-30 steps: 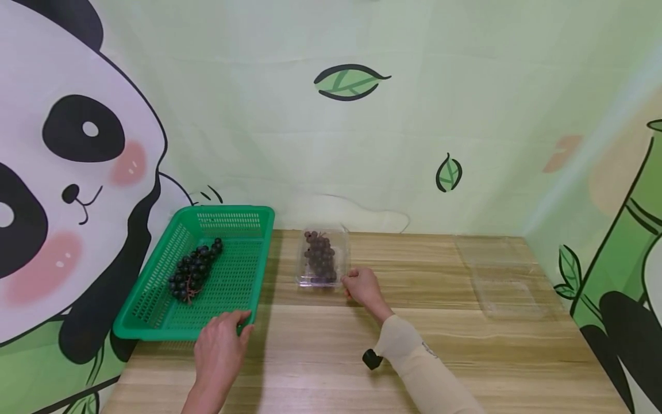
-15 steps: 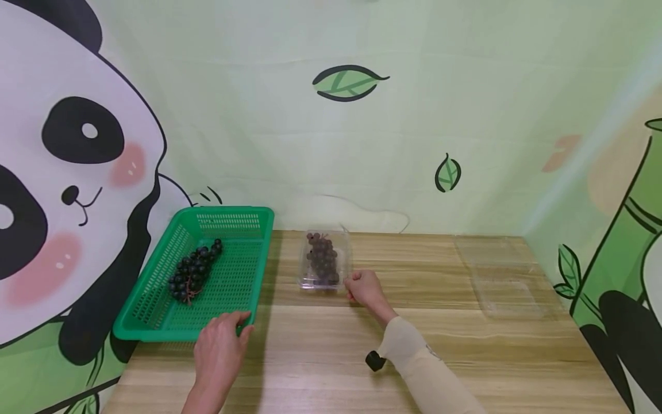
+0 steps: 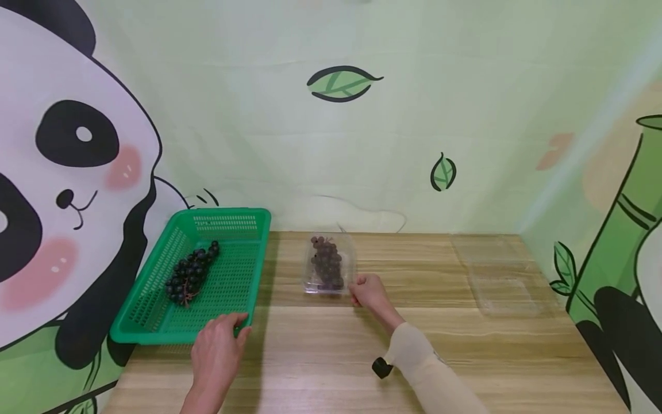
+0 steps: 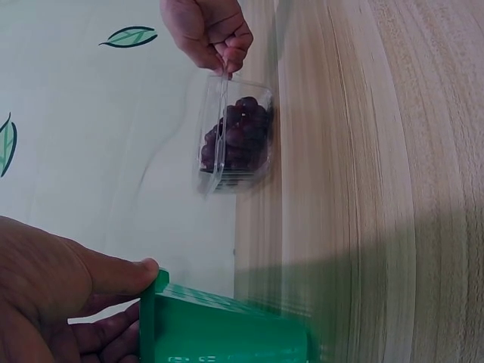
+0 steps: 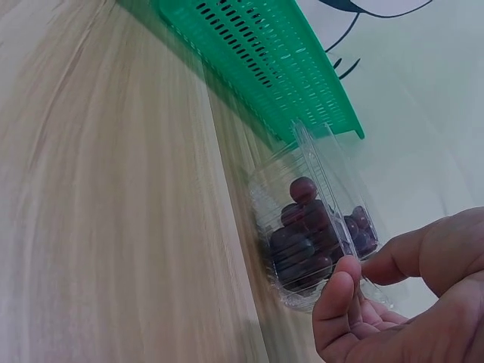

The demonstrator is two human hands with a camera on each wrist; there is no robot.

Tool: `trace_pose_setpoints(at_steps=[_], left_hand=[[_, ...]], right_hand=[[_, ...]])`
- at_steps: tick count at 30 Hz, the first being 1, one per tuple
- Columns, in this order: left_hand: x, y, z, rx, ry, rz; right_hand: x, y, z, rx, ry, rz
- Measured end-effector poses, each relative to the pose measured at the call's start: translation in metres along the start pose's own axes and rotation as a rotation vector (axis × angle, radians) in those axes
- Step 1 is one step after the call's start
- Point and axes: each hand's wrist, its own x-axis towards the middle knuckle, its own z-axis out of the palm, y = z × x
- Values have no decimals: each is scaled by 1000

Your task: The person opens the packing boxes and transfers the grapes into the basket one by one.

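Observation:
A lidded clear plastic box (image 3: 308, 280) with dark grapes (image 3: 327, 263) inside stands near the back of the table. My right hand (image 3: 373, 294) pinches the box's near right corner; the right wrist view shows thumb and fingers on the rim of the box (image 5: 265, 189). At the left, a green basket (image 3: 233, 299) holds a bunch of black grapes (image 3: 190, 276). My left hand (image 3: 217, 351) grips the basket's near right corner, and in the left wrist view the thumb of this hand (image 4: 68, 295) lies over the rim.
Clear plastic containers (image 3: 501, 282) lie at the back right of the wooden table (image 3: 320, 356). Behind the table hangs a pale green backdrop (image 3: 248, 115) printed with a panda and leaves. A small black device (image 3: 381, 368) is at my right wrist.
The clear box has shifted slightly to the right and nearer, together with my right hand. My left hand keeps its hold on the basket. The head view has turned slightly.

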Motion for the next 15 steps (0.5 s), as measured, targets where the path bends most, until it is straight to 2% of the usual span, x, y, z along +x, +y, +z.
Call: trace_pose_setpoints(at_steps=[8,15], left_hand=[[0,-1,1,-7,1,5],[2,-2,1,-9,-18,4]], right_hand=[[-8,5,-9,-6,11,-5],[-15,11,-17,55,2,-11]])
